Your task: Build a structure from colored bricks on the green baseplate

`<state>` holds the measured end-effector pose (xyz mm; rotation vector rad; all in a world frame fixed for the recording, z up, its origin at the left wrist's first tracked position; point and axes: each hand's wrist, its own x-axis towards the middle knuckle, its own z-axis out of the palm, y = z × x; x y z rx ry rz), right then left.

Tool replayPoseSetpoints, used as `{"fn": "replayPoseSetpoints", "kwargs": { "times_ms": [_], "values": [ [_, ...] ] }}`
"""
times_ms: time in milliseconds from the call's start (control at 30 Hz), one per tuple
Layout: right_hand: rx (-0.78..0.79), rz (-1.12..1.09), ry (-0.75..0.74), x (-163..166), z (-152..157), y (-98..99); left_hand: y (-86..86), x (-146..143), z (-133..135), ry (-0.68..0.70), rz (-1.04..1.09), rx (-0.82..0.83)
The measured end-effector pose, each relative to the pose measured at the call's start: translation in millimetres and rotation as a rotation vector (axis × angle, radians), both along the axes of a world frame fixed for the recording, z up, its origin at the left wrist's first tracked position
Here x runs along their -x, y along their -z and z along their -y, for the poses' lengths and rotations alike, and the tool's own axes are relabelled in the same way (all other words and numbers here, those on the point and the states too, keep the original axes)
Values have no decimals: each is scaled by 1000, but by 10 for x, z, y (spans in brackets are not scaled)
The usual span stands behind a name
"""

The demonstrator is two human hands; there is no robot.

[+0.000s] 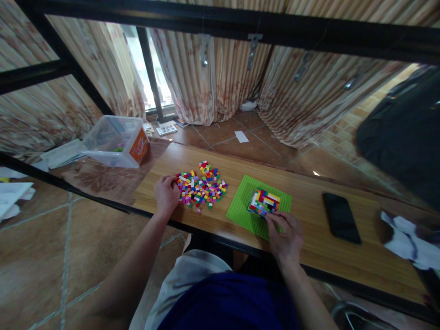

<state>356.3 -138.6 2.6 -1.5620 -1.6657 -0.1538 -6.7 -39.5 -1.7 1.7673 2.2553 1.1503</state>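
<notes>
A heap of small coloured bricks (202, 187) lies on the wooden table (309, 215). My left hand (167, 195) rests at the heap's left edge, fingers curled onto the nearest bricks; whether it holds one is hidden. To the right, a multicoloured brick block (264, 201) stands on a green baseplate (247, 201). My right hand (285, 238) sits at the block's near right corner, fingertips pinched against it.
A black phone (341, 217) lies on the table to the right, with crumpled white cloth (409, 243) beyond it. A clear plastic box (117, 140) with an orange label stands at the far left. A black frame bar crosses overhead.
</notes>
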Motion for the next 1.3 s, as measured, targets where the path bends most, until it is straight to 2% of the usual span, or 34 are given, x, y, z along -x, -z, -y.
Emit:
{"fn": "replayPoseSetpoints", "kwargs": {
  "times_ms": [500, 633, 800, 1033, 1133, 1300],
  "values": [
    [7, -61, -46, 0, -4, 86, 2, 6, -3, 5, -6, 10],
    [12, -103, -33, 16, 19, 24, -7, 2, 2, 2, -5, 7],
    [26, -206, 88, -22, 16, -125, -16, -7, 7, 0, 8, 6],
    [44, -223, 73, -30, -231, -239, -21, -6, 2, -2, 8, 11],
    [72, -134, 47, 14, -313, -208, -26, -10, 4, -4, 4, 16],
    [79, -64, 13, 55, -323, -44, -24, -13, 7, -5, -1, 12]
  ]
}}
